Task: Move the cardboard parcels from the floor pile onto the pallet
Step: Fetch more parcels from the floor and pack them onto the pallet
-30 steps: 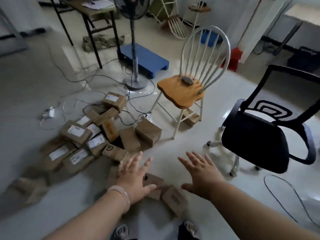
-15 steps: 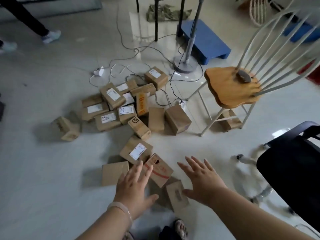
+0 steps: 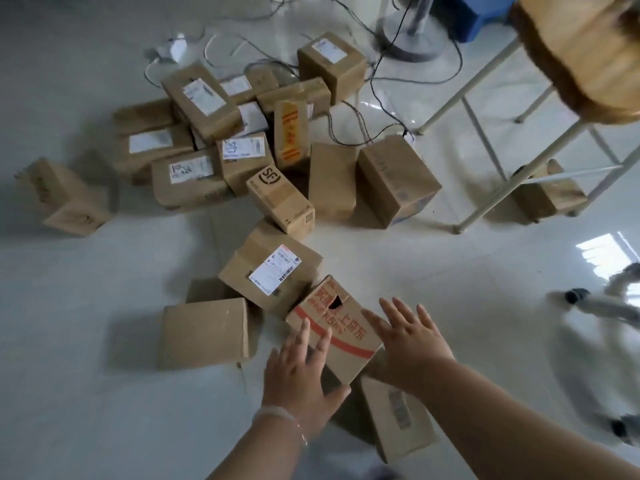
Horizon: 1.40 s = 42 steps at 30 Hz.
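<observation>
Both hands are spread wide with straight fingers and hold nothing. The left hand (image 3: 301, 372) covers the near corner of a brown cardboard parcel with red printing (image 3: 332, 323), and the right hand (image 3: 412, 344) lies at that parcel's right edge. Whether either palm presses on the cardboard cannot be told. A pale bracelet (image 3: 273, 415) circles the left wrist.

This parcel lies tilted on the white tiled floor (image 3: 86, 341), leaning on a labelled parcel (image 3: 270, 271) behind it. Another plain parcel (image 3: 398, 414) is partly hidden under the right forearm. Farther back sits the pile of brown cardboard parcels (image 3: 204, 98), several overlapping so their lower sides are hidden. Black cables (image 3: 377, 95) run behind the pile.

Only a corner of the blue plastic pallet (image 3: 481, 15) shows, cut by the top edge beside a grey fan base (image 3: 412, 32). A wooden chair seat (image 3: 581, 46) is blurred and cropped at the upper right, with a single parcel (image 3: 547, 195) beneath it.
</observation>
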Each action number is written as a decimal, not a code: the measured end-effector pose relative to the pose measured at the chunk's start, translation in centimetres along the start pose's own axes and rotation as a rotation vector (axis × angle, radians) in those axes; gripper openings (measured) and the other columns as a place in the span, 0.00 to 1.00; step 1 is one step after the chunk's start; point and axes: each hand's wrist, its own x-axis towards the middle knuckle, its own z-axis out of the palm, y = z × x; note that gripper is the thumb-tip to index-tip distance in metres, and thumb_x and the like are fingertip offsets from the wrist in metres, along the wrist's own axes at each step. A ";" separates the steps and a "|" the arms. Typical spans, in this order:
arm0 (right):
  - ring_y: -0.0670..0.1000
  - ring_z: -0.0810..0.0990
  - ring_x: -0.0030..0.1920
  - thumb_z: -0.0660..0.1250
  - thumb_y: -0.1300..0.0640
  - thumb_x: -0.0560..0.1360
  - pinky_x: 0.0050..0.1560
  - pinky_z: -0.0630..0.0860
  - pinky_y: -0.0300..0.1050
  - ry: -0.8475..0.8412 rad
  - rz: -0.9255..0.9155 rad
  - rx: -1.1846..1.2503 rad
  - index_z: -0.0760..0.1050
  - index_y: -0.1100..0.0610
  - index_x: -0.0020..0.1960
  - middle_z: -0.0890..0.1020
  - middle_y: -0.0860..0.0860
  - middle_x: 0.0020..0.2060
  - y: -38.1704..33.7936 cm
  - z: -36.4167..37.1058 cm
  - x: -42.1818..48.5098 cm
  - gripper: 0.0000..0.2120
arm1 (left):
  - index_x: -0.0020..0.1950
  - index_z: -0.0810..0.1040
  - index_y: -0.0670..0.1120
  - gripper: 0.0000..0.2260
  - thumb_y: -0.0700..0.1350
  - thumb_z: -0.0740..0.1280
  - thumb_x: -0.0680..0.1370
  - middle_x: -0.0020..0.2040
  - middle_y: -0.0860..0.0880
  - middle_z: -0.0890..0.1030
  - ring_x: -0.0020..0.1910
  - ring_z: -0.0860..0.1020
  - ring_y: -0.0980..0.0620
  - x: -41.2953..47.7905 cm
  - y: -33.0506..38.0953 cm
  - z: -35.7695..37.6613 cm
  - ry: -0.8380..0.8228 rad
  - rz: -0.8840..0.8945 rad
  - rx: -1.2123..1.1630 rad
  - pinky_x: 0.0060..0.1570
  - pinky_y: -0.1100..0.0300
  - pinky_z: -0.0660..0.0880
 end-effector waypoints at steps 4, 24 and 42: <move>0.55 0.34 0.78 0.62 0.31 0.74 0.72 0.29 0.58 0.061 -0.032 0.011 0.36 0.41 0.79 0.39 0.50 0.80 0.1 7.0 7.7 0.46 | 0.76 0.32 0.63 0.43 0.74 0.55 0.73 0.77 0.50 0.28 0.78 0.33 0.44 6.2 -1.6 8.0 0.042 -0.064 0.000 0.75 0.44 0.41; 0.58 0.53 0.79 0.63 0.23 0.66 0.71 0.67 0.56 0.192 0.080 0.371 0.23 0.25 0.66 0.25 0.41 0.73 3.2 16.9 14.4 0.50 | 0.76 0.34 0.67 0.46 0.72 0.63 0.69 0.70 0.53 0.17 0.69 0.19 0.51 16.9 -5.3 13.0 0.202 0.138 0.070 0.74 0.48 0.36; 0.52 0.60 0.74 0.76 0.40 0.68 0.70 0.71 0.56 0.174 -0.054 0.789 0.40 0.21 0.69 0.51 0.37 0.75 6.7 16.9 15.7 0.49 | 0.65 0.38 0.83 0.48 0.54 0.75 0.72 0.77 0.59 0.37 0.77 0.56 0.49 17.2 -3.7 15.1 0.124 0.086 -0.638 0.72 0.56 0.63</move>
